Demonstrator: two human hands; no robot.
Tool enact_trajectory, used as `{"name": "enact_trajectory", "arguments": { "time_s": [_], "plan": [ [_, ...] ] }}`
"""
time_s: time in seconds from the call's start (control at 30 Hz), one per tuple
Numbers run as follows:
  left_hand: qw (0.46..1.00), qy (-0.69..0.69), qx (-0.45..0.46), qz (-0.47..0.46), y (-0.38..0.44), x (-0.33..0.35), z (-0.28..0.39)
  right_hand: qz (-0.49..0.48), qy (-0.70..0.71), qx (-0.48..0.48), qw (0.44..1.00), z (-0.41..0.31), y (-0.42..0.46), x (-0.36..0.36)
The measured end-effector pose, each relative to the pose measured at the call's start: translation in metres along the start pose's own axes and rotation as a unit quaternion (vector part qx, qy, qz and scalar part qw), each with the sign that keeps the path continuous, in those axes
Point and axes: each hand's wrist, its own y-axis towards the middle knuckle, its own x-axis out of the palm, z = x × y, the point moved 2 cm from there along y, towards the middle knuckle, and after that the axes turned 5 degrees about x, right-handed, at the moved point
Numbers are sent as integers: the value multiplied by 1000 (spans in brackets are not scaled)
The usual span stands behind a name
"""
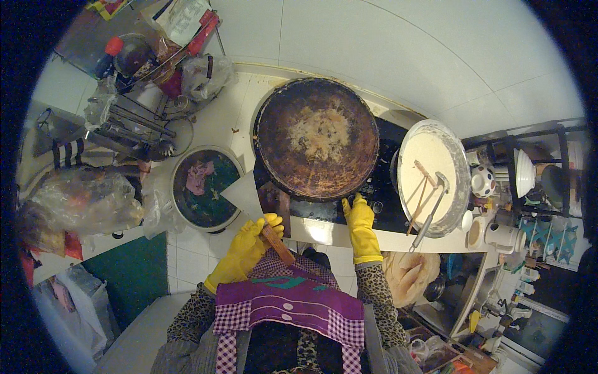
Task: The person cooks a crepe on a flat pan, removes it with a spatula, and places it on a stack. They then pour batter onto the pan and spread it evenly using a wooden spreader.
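My left hand (pixel 247 245), in a yellow rubber glove, grips the wooden handle (pixel 278 244) of a scraper. Its flat metal blade (pixel 244 192) points away from me, over the gap between a round bin and the stove. My right hand (pixel 361 226), gloved the same way, reaches to the front of the black gas stove (pixel 390 140), fingertips by the controls just below the griddle rim. Whether they grip a knob is hidden. A large round griddle (pixel 322 135), browned and crusted with pale residue in the middle, sits on the stove.
Right of the griddle, a wide metal basin (pixel 459 187) of pale batter holds a wooden spreader (pixel 424 173) and a long-handled ladle (pixel 430 215). A bin (pixel 174 196) with scraps stands left. Below the counter are stacked flatbreads (pixel 411 276). Plastic bags (pixel 88 201) crowd the left.
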Motion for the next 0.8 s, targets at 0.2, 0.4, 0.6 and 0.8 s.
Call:
{"name": "enact_trajectory", "arguments": {
  "time_s": [0.2, 0.4, 0.6, 0.8],
  "plan": [
    [1000, 5, -3, 4, -1, 0, 1, 7, 7, 4, 1000, -1, -1, 0],
    [1000, -7, -10, 4, -2, 0, 3, 9, 17, 5, 1000, -1, 0, 1],
    [1000, -1, -5, -4, -2, -4, 1, 6, 8, 6, 1000, -3, -1, -1],
    [1000, -9, 4, 9, -3, -1, 1, 0, -2, 18, 1000, -5, -1, -3]
  ]
}}
